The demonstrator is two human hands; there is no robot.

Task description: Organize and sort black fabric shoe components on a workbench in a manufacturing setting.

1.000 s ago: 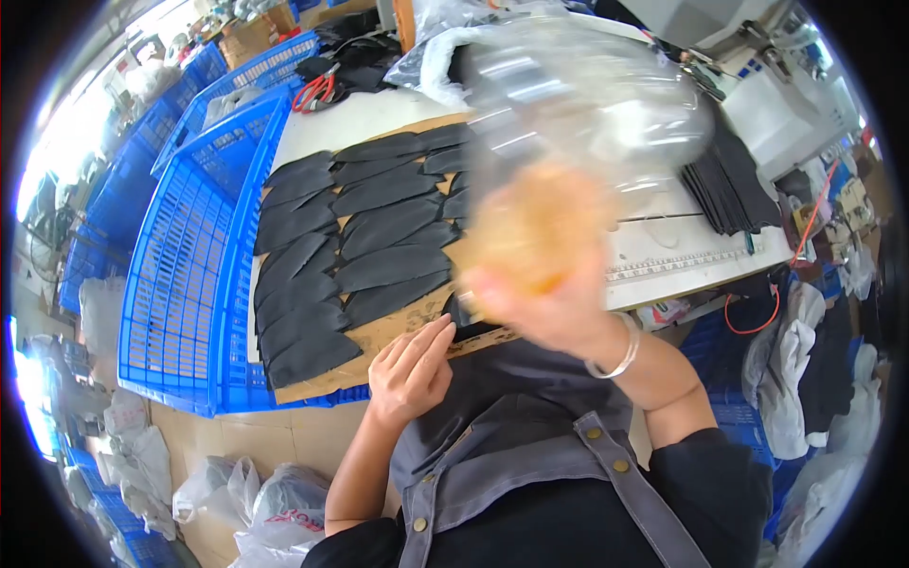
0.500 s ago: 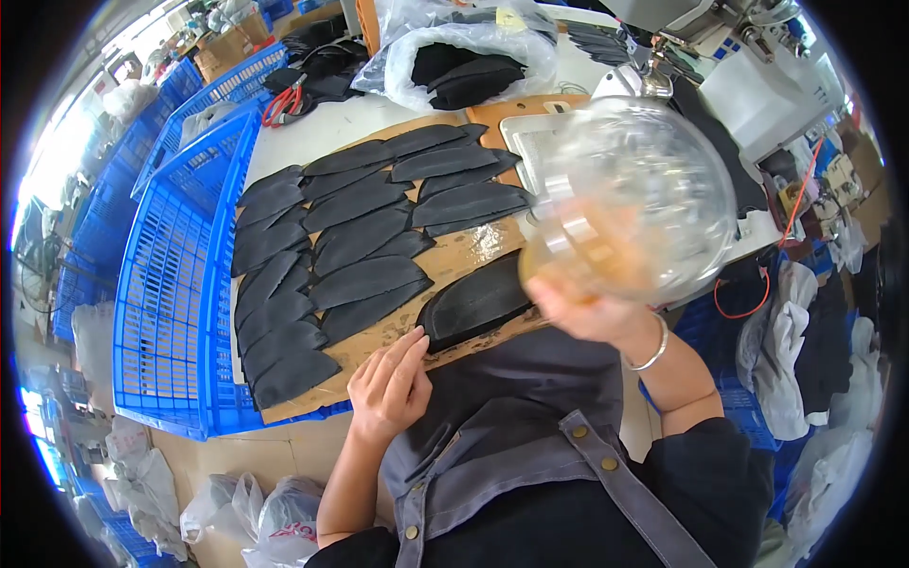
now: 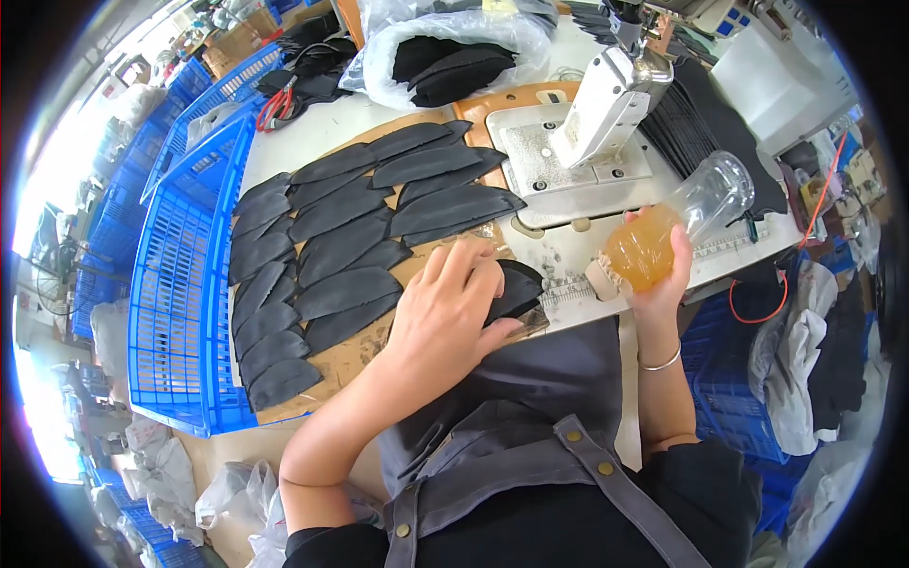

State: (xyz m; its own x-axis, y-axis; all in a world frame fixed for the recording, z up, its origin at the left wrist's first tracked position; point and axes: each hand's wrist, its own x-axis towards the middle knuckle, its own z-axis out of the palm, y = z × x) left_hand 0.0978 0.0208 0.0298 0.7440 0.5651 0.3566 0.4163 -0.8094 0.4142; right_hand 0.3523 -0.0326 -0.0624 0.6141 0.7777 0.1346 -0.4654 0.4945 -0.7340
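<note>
My right hand [image 3: 667,272] grips a clear bottle [image 3: 724,185] by its rounded part. Amber liquid gathers there, and the bottle tilts so that its pale stopper end [image 3: 604,277] points left and down. My left hand [image 3: 445,298] lies over a curved black piece [image 3: 517,288] at the near edge of the board, fingers bent onto it and thumb toward its near side. Part of that piece and some fingertips are hidden under the hand. Several similar black pieces [image 3: 341,218] lie overlapped in rows on the brown board [image 3: 346,362].
A white sewing machine [image 3: 606,114] stands behind the bottle. Blue crates [image 3: 170,331] line the left side. Red-handled scissors [image 3: 276,110] and a plastic bag [image 3: 379,71] of black pieces lie at the back. Stacked black strips [image 3: 677,128] are at the right.
The bottle, raised and blurred before, has come down to the right, uncovering the sewing machine base. My left hand has moved right and away from me, further over the black piece.
</note>
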